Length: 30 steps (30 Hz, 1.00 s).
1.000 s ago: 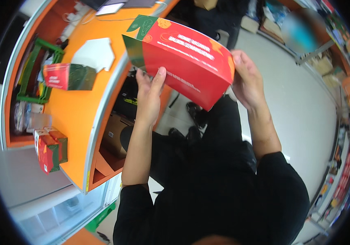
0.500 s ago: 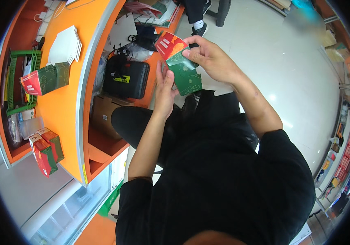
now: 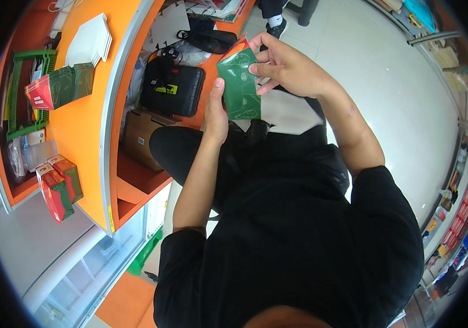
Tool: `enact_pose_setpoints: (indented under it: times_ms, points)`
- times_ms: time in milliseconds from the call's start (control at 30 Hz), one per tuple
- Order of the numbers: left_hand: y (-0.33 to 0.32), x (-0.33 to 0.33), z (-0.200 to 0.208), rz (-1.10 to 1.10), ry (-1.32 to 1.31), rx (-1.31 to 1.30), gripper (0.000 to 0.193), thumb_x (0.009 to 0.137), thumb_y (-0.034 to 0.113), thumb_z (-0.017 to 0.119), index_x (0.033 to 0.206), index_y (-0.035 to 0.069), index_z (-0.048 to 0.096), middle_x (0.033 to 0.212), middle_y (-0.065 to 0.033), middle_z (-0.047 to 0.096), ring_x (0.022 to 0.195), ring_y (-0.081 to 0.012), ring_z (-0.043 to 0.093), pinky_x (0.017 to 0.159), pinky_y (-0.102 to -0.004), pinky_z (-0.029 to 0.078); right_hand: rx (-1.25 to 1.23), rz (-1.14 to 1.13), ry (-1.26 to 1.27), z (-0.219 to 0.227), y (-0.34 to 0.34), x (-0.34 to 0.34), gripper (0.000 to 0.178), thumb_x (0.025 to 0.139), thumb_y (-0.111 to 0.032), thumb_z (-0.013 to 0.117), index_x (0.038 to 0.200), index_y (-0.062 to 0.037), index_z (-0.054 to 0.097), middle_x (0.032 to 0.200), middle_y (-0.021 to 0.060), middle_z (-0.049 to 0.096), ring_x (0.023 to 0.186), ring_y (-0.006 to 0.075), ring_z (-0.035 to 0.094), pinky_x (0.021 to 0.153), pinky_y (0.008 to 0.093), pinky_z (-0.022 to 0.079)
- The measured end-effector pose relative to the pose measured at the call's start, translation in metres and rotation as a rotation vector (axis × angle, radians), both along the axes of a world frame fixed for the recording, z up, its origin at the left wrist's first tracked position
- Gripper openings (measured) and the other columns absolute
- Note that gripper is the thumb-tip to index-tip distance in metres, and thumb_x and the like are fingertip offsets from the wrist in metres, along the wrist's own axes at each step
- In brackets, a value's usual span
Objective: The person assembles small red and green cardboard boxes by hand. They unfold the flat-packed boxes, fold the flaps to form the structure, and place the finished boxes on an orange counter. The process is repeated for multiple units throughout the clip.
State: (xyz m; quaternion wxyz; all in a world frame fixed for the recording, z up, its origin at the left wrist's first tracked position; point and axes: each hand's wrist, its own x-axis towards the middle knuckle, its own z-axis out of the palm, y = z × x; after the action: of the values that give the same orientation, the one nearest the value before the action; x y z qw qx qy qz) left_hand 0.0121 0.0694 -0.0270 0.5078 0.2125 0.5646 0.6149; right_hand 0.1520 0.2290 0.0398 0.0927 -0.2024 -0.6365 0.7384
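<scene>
A green and red folding carton [image 3: 240, 87] is between my two hands, above my lap. Its green printed face is toward me, and only a strip of red shows at the far end. My left hand [image 3: 216, 112] grips its left edge with the thumb up; the other fingers are mostly hidden. On the right edge, my right hand [image 3: 282, 63] pinches the carton between thumb and fingers. Under it, a flat pale sheet [image 3: 288, 113] lies across my lap.
To the left stands an orange desk [image 3: 89, 147] with a stack of white carton blanks [image 3: 89, 41], green-red cartons [image 3: 67, 87] and upright cartons [image 3: 58, 188]. A black case [image 3: 173, 90] and a cardboard box [image 3: 141, 139] sit on the lower shelf. Another person's foot [image 3: 276, 27] is ahead.
The carton has turned, so its green face shows more and its red end less. My right hand has shifted slightly along its edge. More of the pale sheet on my lap shows.
</scene>
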Motion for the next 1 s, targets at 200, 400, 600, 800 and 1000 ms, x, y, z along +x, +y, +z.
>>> enact_pose_setpoints:
  times_ms: [200,400,600,800,1000]
  points:
    - [-0.011,-0.025,0.011,-0.234,0.090,-0.026,0.075,0.098,0.051,0.058,0.150,0.001,0.040,0.142,-0.0158,0.051,0.131,-0.0235,0.048,0.109,-0.0370,0.037,0.023,-0.044,0.038,0.004,-0.003,-0.007,0.023,0.104,-0.006,0.050,0.125,-0.0032,0.041,0.111,0.0112,0.070,0.095,0.0167,0.070,0.080,0.0299,0.061]
    - [-0.021,-0.029,0.025,-0.273,0.110,-0.143,0.073,0.099,0.050,0.055,0.149,-0.001,0.041,0.138,-0.0139,0.054,0.127,-0.0212,0.050,0.109,-0.0347,0.037,0.252,-0.044,-0.028,0.019,-0.003,-0.009,0.018,0.103,-0.004,0.052,0.119,-0.0018,0.045,0.107,0.0105,0.069,0.095,0.0168,0.071,0.080,0.0294,0.061]
    - [-0.019,-0.025,0.027,-0.203,-0.005,-0.063,0.067,0.102,0.048,0.051,0.146,-0.001,0.044,0.135,-0.0132,0.055,0.124,-0.0197,0.052,0.106,-0.0336,0.039,0.232,-0.104,-0.019,-0.004,-0.024,-0.019,0.022,0.097,-0.011,0.067,0.110,-0.0046,0.050,0.095,0.0047,0.069,0.084,0.0114,0.067,0.078,0.0273,0.059]
    - [-0.011,-0.017,0.030,-0.135,0.311,-0.018,0.076,0.103,0.052,0.047,0.152,-0.003,0.031,0.140,-0.0181,0.052,0.128,-0.0239,0.051,0.109,-0.0352,0.037,-0.175,-0.178,-0.083,-0.007,-0.021,-0.022,0.023,0.095,-0.018,0.072,0.110,-0.0080,0.058,0.092,0.0002,0.069,0.086,0.0057,0.063,0.077,0.0242,0.053]
    - [-0.036,-0.045,0.005,0.109,0.492,-0.136,0.093,0.097,0.058,0.055,0.159,0.003,0.014,0.162,-0.0263,0.023,0.153,-0.0310,0.020,0.121,-0.0407,0.021,-0.137,0.138,0.043,-0.008,0.010,-0.006,0.038,0.095,-0.016,0.070,0.127,-0.0007,0.057,0.108,0.0021,0.070,0.094,0.0074,0.063,0.085,0.0252,0.049]
